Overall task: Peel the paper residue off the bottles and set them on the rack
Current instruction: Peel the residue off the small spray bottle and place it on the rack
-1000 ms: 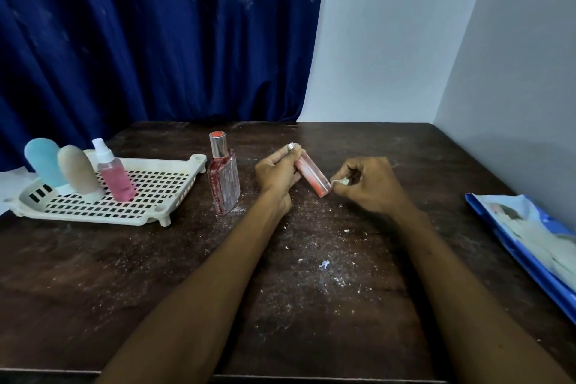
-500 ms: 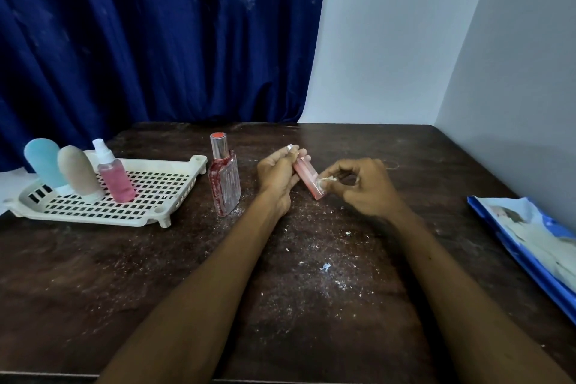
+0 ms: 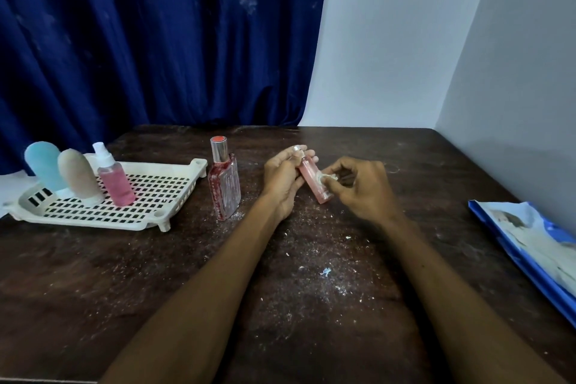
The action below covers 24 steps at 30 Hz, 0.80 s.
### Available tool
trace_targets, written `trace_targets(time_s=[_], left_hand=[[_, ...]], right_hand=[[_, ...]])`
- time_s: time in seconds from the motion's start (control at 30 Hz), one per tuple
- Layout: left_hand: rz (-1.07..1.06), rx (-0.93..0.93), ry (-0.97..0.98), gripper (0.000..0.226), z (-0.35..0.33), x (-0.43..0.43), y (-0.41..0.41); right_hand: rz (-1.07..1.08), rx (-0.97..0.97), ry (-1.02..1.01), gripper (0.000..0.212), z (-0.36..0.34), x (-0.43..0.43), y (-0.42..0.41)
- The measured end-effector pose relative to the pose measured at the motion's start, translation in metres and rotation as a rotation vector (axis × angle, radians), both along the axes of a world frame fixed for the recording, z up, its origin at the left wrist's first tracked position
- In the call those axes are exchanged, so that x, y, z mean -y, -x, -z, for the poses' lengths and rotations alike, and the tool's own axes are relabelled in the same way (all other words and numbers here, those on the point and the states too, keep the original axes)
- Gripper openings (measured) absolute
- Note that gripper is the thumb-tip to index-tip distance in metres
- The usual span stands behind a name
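Note:
My left hand (image 3: 282, 178) grips a small pink bottle (image 3: 311, 179) near its top, tilted above the table. My right hand (image 3: 361, 188) pinches a curl of white paper residue (image 3: 325, 178) on the bottle's lower side. A clear rectangular bottle with a red cap (image 3: 224, 185) stands upright on the table, just left of my left hand. The white slotted rack (image 3: 162, 190) lies at the left and carries a blue bottle (image 3: 43, 165), a beige bottle (image 3: 78, 176) and a pink spray bottle (image 3: 113, 181).
White paper crumbs (image 3: 324, 273) are scattered over the dark wooden table (image 3: 93, 290) in front of my arms. A blue-edged packet (image 3: 533, 240) lies at the right edge. A blue curtain hangs behind; a pale wall runs along the right side.
My left hand has turned the pink bottle more upright. My right hand shifted from the bottle's lower end onto its side and now pulls a strip of paper from it.

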<state>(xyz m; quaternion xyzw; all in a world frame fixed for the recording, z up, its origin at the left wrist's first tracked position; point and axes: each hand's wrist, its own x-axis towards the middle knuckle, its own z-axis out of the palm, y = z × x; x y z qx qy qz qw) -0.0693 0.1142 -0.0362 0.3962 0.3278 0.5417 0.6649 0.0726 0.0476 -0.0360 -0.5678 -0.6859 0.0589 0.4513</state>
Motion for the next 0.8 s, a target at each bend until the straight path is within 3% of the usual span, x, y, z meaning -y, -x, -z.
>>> trace_targets(time_s=[0.23,0.43,0.63,0.8], left_hand=[[0.014,-0.018,-0.005,0.026,0.0019,-0.0015,-0.0017],[0.002,-0.035,-0.039,0.026,0.0037,0.0002,-0.0026],[0.02,-0.017,-0.046,0.026,0.0029,-0.0006,-0.0008],[0.11,-0.032,-0.094,0.025,-0.0003,0.0033,-0.0011]], right_hand=[[-0.015,0.095,-0.15,0.026,0.0029,-0.0007,0.0045],[0.026,0.16,-0.212,0.024,0.0018,0.0008,0.0012],[-0.01,0.16,-0.099,0.035,0.0019,-0.0006,0.005],[0.066,0.177,-0.161,0.026,0.0004,-0.0001,0.0022]])
